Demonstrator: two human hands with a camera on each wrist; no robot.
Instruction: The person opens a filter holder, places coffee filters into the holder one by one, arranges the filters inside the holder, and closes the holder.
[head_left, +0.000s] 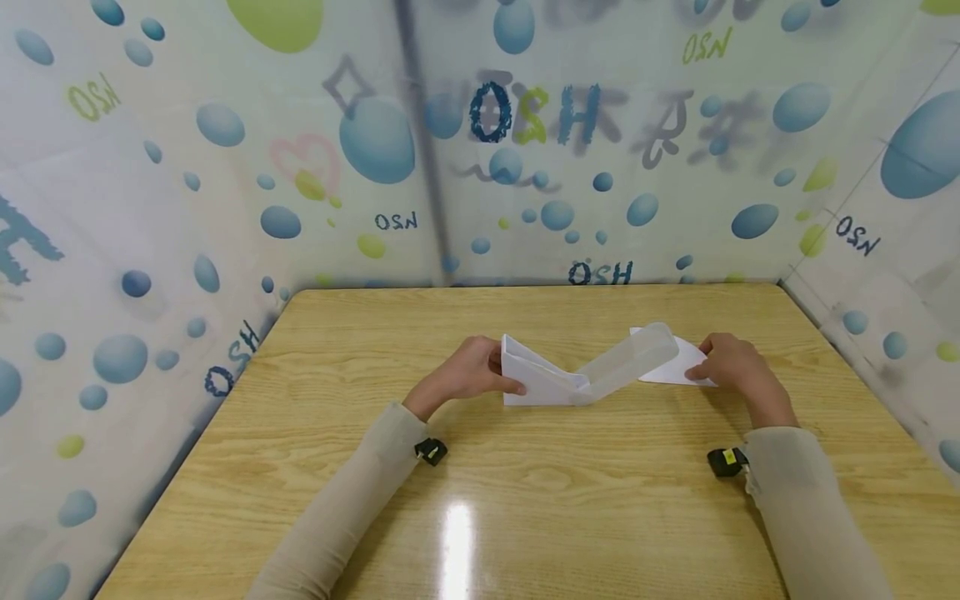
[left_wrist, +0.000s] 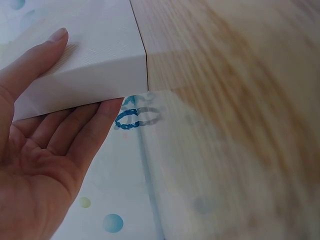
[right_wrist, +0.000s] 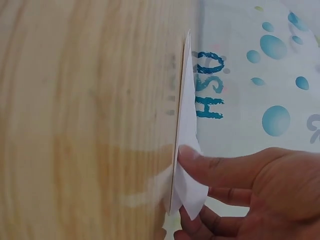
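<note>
A white box point(head_left: 543, 387) stands on the table with its translucent lid point(head_left: 630, 360) swung open to the right. My left hand point(head_left: 468, 368) grips the box's left end, thumb on one face and fingers on another; the left wrist view shows its textured white side point(left_wrist: 100, 72). Right of it, flat folded white paper point(head_left: 671, 368) lies on the table, partly behind the lid. My right hand point(head_left: 738, 367) pinches the paper's right end between thumb and fingers. In the right wrist view, the paper point(right_wrist: 187, 130) appears edge-on as thin layers, its near corner fanned apart.
The wooden table point(head_left: 570, 508) ends at the back against a patterned curtain point(head_left: 517, 200) with blue and green dots. More of the curtain hangs at both sides. Small black devices sit at the left wrist point(head_left: 431, 452) and right wrist point(head_left: 726, 462).
</note>
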